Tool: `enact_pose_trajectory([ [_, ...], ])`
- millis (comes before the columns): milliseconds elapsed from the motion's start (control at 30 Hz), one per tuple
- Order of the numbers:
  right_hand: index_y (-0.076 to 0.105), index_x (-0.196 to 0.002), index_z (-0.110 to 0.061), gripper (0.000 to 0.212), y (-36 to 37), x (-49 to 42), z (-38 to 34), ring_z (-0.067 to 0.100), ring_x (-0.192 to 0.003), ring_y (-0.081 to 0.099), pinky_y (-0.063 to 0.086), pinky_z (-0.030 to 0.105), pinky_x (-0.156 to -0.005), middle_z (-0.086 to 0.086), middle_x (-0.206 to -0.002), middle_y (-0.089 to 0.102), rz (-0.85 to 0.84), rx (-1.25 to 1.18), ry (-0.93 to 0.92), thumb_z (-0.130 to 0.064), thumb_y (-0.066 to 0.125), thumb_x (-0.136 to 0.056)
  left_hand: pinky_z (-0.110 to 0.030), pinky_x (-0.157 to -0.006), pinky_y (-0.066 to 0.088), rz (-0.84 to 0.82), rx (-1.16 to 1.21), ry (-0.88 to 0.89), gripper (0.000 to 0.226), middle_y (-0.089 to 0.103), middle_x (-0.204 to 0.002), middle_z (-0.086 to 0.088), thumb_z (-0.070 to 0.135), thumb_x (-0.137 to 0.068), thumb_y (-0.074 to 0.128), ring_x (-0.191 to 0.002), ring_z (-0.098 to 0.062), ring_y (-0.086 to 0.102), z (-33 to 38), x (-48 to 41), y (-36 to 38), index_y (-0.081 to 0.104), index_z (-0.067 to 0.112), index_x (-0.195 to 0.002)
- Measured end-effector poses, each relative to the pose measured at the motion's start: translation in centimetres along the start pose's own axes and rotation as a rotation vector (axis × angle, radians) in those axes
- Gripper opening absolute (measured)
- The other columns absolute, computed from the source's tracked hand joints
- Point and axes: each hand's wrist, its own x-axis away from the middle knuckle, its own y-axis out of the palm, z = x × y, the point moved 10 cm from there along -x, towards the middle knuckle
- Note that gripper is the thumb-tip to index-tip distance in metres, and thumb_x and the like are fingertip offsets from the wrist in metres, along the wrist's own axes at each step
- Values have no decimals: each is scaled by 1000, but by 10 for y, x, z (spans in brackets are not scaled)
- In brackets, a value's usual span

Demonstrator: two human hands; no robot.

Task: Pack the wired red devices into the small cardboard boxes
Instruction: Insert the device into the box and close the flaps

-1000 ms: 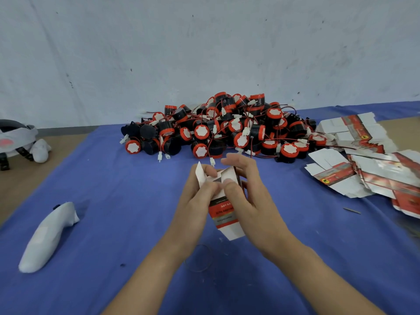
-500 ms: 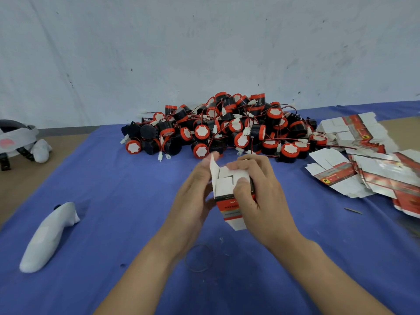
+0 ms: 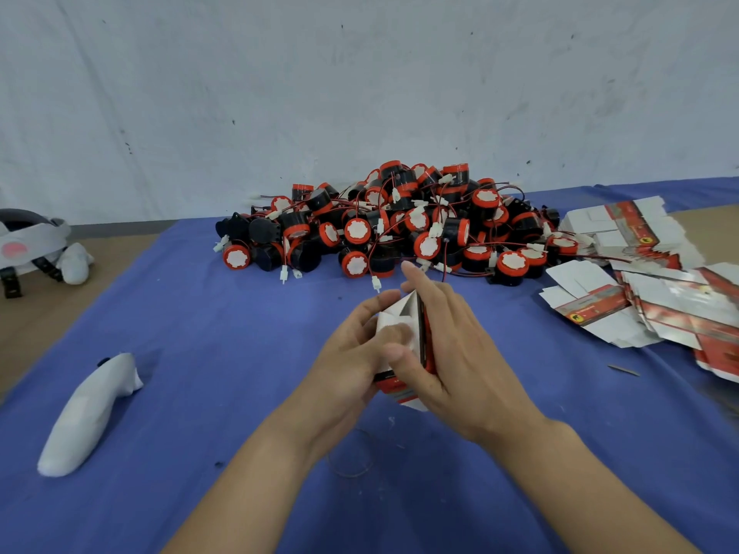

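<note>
Pale, scuffed wall behind a table (image 3: pixel 192 321) draped in blue cloth. At the far middle, a heaped pile of wired red devices (image 3: pixel 400 229): red-and-black cylinders, thin leads and white plugs tangled together. Just right of the pile, a loose stack of flat boxes (image 3: pixel 660 309), not yet folded up. At the left, a white controller (image 3: pixel 88 413) and, further back, part of a headset (image 3: pixel 28 241).

In the near middle, between both hands, one small cardboard box (image 3: pixel 404 311), white flaps at the top, red print lower down. Left hand (image 3: pixel 348 369) gripping its left side, fingers (image 3: pixel 372 309) curled round it, thumb pressed on a white flap. Right hand (image 3: pixel 460 353) gripping the right side, thumb across the front, forefinger straight and raised above the top edge.

Probably squaring up the box and closing one end; no device visible inside. Best done by holding the walls square, folding the small side flaps first, then tucking the long tongue in without creasing it. Worth leaving the other end open for a device and its lead.
</note>
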Motion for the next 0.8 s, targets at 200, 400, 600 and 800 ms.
enact_pose_trajectory([
  [200, 14, -157, -35, 70, 0, 1, -5, 5, -124, 44, 44, 29, -102, -15, -143, 35, 15, 48, -64, -69, 32, -99, -34, -70, 55, -11, -1, -31, 38, 67, -117, -10, 11, -99, 56, -92, -22, 67, 1, 1, 3, 54, 18, -136],
  [400, 17, -156, -33, 67, -2, 3, -9, 7, -126, 43, 43, 26, -98, -13, -146, 31, 16, 78, -98, -68, 29, -99, -46, -88, 49, -10, -73, -23, 31, 65, -120, -20, 17, -103, 49, -102, -31, 64, 2, 4, 3, 60, 13, -131],
  [600, 25, -152, -29, 60, -8, 7, -11, 17, -130, 45, 47, 31, -99, -1, -147, 36, 61, 96, -128, -62, 31, -101, -35, -83, 56, -73, -96, 7, 34, 67, -124, -11, 18, -101, 53, -108, -25, 67, 3, 4, 9, 58, 21, -135],
  [800, 28, -151, -26, 61, -11, 7, -7, 18, -132, 45, 46, 29, -100, 0, -148, 35, 55, 79, -120, -63, 27, -102, -33, -89, 54, -257, 135, -93, 35, 64, -132, -9, 29, -104, 50, -118, -24, 64, 2, 12, 22, 58, 20, -137],
])
